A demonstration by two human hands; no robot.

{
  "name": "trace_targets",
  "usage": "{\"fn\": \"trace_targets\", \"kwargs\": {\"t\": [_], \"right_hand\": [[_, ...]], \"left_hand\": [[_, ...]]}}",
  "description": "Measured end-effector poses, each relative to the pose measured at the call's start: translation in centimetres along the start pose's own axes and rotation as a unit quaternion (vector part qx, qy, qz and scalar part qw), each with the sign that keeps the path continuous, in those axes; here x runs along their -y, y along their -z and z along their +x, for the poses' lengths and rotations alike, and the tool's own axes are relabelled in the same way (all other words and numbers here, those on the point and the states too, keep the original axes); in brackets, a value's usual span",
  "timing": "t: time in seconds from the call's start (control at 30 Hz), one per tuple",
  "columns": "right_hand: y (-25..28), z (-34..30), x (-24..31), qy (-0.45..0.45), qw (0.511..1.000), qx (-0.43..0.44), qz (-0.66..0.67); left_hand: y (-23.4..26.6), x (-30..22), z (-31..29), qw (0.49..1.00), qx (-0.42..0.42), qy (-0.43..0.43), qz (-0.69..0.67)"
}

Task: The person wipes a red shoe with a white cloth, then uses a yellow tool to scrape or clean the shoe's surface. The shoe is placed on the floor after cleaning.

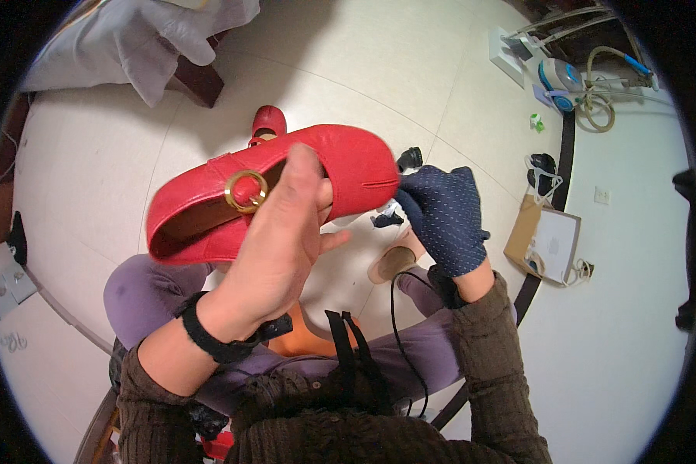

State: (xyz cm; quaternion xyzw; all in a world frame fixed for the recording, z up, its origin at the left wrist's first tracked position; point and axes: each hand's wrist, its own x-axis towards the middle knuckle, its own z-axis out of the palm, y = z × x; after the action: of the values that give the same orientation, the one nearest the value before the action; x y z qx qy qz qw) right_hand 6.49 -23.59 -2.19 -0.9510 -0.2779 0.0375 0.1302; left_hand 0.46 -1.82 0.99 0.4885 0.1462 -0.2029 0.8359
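- One red shoe (pixel 340 166) is up in the air over the person's lap, lying on its side with the toe pointing toward the gloved hand and the opening facing down at us.
- The bare left hand (pixel 282 232) has its grip wrapped round the shoe's middle, thumb over the strap beside the gold ring buckle (pixel 246 191), fingers pressed on the far side.
- The right hand (pixel 445 216), in a dark dotted glove, sits at the shoe's toe, its grip curled round a dark tool whose tip (pixel 410 158) pokes up just past the toe; what sort of tool I cannot tell.
- The shoe looks light, its leather soft and smooth, likely slippery when pinched; the waist by the strap seems the firm place to hold.
- A second red shoe (pixel 268 122) lies on the floor beyond the held shoe.
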Motion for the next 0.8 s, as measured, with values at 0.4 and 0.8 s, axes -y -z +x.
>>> {"fn": "trace_targets", "kwargs": {"t": [0.4,0.8], "right_hand": [[0.6,-0.5,-1.6,-0.118,0.958,-0.027,0.259],[2.5,-1.8,-2.0,-0.109,0.958,-0.041,0.26]], "left_hand": [[0.9,-1.7,-0.2,0.989,0.057,0.025,-0.136],[1.4,-1.5,0.4,0.989,0.07,0.04,-0.128]]}}
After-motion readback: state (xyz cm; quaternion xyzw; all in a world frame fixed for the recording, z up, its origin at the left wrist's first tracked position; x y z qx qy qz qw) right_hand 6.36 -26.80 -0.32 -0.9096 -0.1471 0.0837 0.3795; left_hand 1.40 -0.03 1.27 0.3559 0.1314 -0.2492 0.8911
